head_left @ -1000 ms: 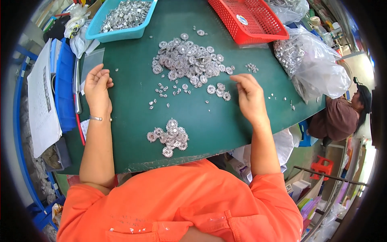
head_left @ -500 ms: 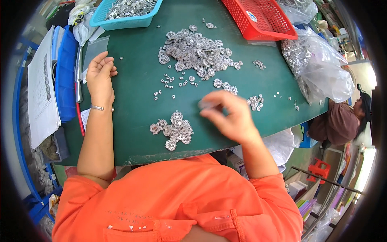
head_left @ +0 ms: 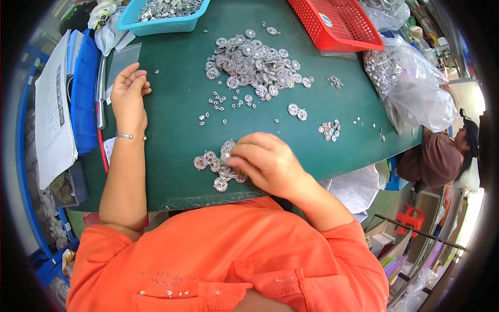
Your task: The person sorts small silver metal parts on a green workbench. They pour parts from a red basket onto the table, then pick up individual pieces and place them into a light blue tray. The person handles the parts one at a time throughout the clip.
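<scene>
Over the near pile of lacy silver filigree discs [head_left: 221, 185], my right hand [head_left: 267, 164] bends down with thumb and fingers pinched together. A silver filigree disc [head_left: 227, 155] shows partly at its fingertips; the fingers hide the rest. My left hand [head_left: 130, 96] rests on the table at the left, beside a clear plastic bag [head_left: 125, 57]. Its fingers are loosely half-curled, with nothing seen in them. Farther back lies a large heap of the same discs [head_left: 254, 65]. Two discs [head_left: 297, 112] lie apart, right of small loose silver beads [head_left: 216, 101].
A blue basket of metal parts [head_left: 171, 25] and a red basket [head_left: 338, 26] stand at the back of the green table [head_left: 171, 119]. A clear bag of metal parts [head_left: 405, 83] lies at the right. Small round pieces [head_left: 329, 130] sit nearer. Beyond, a person [head_left: 436, 156] is seen.
My right hand has come left and nearer, from beside the small group of discs to the near pile. That group shows two discs now instead of three. The left hand stays put.
</scene>
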Demonstrator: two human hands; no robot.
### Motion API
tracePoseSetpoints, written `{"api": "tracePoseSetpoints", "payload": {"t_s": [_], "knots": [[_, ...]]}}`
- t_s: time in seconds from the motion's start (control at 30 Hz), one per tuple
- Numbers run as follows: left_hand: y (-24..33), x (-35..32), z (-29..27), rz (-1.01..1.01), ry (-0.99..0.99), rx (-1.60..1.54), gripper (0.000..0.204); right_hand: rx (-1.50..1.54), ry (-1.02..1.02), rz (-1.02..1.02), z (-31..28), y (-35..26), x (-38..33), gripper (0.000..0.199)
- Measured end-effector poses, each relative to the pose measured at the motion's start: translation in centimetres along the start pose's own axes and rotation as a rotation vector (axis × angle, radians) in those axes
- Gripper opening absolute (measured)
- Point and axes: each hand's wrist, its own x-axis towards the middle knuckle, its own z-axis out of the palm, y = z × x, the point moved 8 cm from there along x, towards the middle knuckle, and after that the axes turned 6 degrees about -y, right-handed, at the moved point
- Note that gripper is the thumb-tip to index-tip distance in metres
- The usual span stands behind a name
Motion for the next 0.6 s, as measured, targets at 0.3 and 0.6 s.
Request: {"api": "tracePoseSetpoints", "payload": {"t_s": [0.3,0.6], "knots": [[0.0,0.0,0.0,-0.003,0.004,0.0,0.029,-0.316,0.221,0.28,-4.8,5.9,-1.3,0.02],[0.1,-0.2,-0.4,0.02,-0.003,-0.01,0.029,-0.287,0.145,0.135,-3.2,2.9,-1.1,0.017]]}}
